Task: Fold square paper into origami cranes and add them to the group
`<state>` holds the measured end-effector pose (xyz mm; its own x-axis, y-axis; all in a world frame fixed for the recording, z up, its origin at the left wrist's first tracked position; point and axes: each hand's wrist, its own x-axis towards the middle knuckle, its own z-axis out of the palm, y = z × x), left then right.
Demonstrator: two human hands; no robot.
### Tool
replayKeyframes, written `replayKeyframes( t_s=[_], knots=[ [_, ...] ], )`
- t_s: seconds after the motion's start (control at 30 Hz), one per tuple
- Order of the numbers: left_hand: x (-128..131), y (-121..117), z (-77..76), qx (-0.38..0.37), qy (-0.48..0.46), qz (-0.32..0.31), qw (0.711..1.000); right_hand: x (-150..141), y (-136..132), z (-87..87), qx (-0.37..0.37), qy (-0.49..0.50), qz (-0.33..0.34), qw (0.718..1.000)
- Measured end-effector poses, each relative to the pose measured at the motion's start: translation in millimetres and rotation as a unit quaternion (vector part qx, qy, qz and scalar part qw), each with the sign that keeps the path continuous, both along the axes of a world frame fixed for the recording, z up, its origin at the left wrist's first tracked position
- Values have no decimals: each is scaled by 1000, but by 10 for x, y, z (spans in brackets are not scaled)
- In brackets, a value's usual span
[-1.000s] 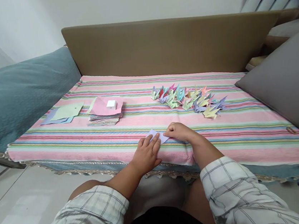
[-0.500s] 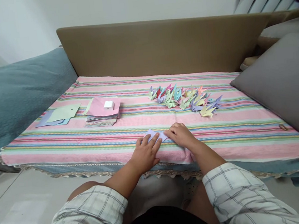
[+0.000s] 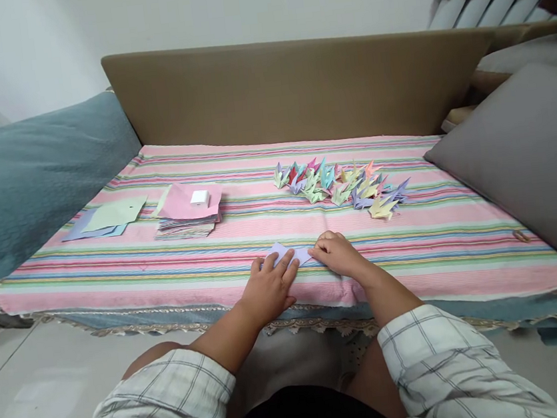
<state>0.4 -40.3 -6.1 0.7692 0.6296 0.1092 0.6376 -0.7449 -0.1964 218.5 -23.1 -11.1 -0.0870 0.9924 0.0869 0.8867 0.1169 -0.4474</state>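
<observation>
A small folded piece of lavender paper lies on the striped cloth near the front edge of the seat. My left hand rests flat across its left part with the fingers spread, hiding some of it. At the paper's right tip, my right hand pinches the end between thumb and curled fingers. Several folded paper cranes in mixed colours stand in a cluster beyond my right hand.
Left of my hands is a stack of square paper with a small white block on top. Loose green and blue sheets lie farther left. A grey cushion leans at the right, and a brown backrest stands behind.
The camera view has shifted slightly. Both hands stay in nearly the same place on the lavender paper, my left hand flat and my right hand at its tip.
</observation>
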Motion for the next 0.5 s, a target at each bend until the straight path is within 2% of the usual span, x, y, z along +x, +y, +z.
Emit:
replayKeyframes(
  t_s=[0.5],
  knots=[
    [130, 26, 83, -5, 12, -20, 1000, -44, -58, 2, 22, 39, -20, 999]
  ],
)
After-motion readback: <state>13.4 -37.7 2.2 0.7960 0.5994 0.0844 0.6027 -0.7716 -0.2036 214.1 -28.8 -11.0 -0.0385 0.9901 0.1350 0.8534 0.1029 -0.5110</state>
